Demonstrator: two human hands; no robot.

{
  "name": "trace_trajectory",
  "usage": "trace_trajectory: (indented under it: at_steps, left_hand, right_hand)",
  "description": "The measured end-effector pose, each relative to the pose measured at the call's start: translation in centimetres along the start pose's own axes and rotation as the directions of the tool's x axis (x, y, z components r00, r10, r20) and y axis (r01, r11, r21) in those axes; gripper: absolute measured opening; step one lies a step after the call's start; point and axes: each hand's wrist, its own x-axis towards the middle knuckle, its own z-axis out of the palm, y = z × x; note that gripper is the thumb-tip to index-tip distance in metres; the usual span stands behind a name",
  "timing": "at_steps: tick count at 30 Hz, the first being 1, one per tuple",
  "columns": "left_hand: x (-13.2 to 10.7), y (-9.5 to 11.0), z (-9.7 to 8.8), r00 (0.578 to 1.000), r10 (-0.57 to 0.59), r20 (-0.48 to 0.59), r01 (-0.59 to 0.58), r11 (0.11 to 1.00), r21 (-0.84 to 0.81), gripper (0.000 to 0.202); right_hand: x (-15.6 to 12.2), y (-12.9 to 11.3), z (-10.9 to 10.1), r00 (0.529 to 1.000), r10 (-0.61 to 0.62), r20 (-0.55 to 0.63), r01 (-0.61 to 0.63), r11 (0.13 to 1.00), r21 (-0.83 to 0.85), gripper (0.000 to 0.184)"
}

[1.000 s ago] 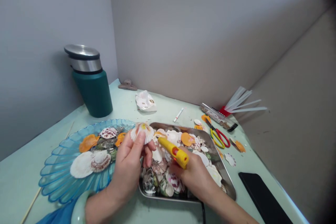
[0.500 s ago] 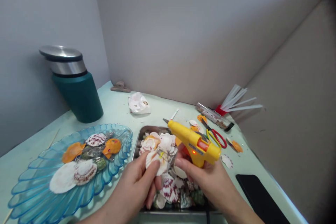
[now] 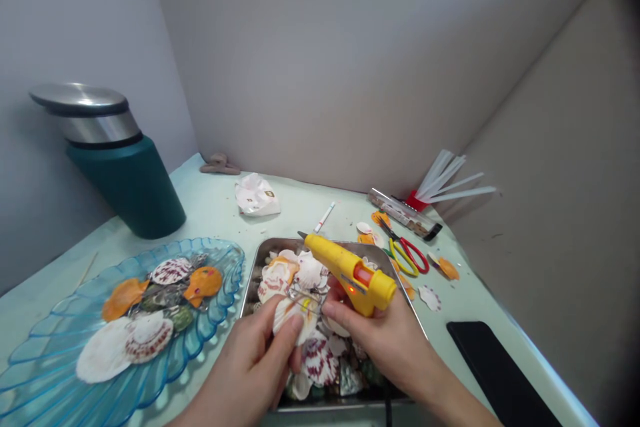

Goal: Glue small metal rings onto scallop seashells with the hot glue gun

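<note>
Now, through the head camera, I see the white, ribbed, fan-shaped seashell (image 3: 286,320) pinched between thumb and fingers of the left hand (image 3: 257,350), just above the rectangular silver metal tray (image 3: 255,273) heaped with shells. A small yellow patch (image 3: 305,305) shows near its edge. The right hand (image 3: 387,333) grasps the yellow plastic glue gun (image 3: 340,260) by its handle, its thumb reaching toward the seashell.

Compared with 1.0 s ago, I find the glue gun lifted clear: its nozzle was close beside the seashell then, and now it points up and left, over the tray's far edge. The seashell has come lower and sits over the pile. My view has swung right, so the tilted-looking teal bottle with a steel top (image 3: 125,180) and the scalloped translucent blue plate (image 3: 45,353) appear farther left. Against 0.5 s ago, the 2 hands hold much the same pose.

Some of it I can't make out. Fine pale lines by the yellow patch are too blurred to identify, and I can't tell whether the right fingertips touch the seashell. The left fingers behind it are mostly hidden, and the right palm covers the gun's handle. The plate runs off the left side, while both forearms and the flat black slab (image 3: 490,360) are cut off at the bottom.
</note>
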Motion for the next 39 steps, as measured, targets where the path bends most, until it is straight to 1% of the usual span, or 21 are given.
trace_trajectory:
  at_steps: [6, 12, 21, 26, 31, 35, 39]
  left_hand:
    - [-0.1, -0.2, 0.0, 1.0, -0.019, 0.001, 0.019, 1.0, 0.004, 0.037]
    - [0.0, -0.1, 0.0, 1.0, -0.015, -0.009, 0.015, 1.0, 0.025, 0.039]
    - [-0.2, -0.1, 0.0, 1.0, -0.009, -0.015, 0.009, 1.0, 0.025, 0.039]
    - [-0.1, 0.0, 0.1, 1.0, 0.012, -0.016, -0.011, 1.0, 0.016, 0.037]
    - [-0.3, 0.2, 0.2, 0.998, 0.0, -0.059, 0.001, 1.0, 0.011, 0.037]
    - [-0.3, 0.2, 0.2, 0.999, -0.011, -0.035, 0.011, 1.0, 0.002, 0.037]
    - [-0.3, 0.1, 0.0, 1.0, -0.002, -0.007, 0.003, 1.0, 0.024, 0.039]
  right_hand:
    - [-0.2, -0.2, 0.1, 1.0, 0.001, -0.031, -0.001, 1.0, -0.005, 0.007]
    - [-0.3, -0.3, 0.3, 0.998, -0.028, -0.063, 0.027, 1.0, -0.011, 0.007]
    - [-0.7, 0.5, 0.9, 0.994, -0.087, -0.068, 0.083, 0.995, -0.062, 0.009]
    - [-0.9, 0.8, 0.9, 0.995, -0.07, -0.064, 0.066, 0.996, -0.063, 0.01]
    - [-1.3, 0.9, 1.1, 0.993, -0.082, -0.083, 0.076, 0.994, -0.073, 0.008]
    - [-1.3, 0.9, 1.2, 0.993, -0.078, -0.089, 0.074, 0.996, -0.054, 0.008]
    - [-1.2, 0.8, 1.2, 0.997, -0.029, -0.075, 0.026, 0.999, -0.045, 0.009]
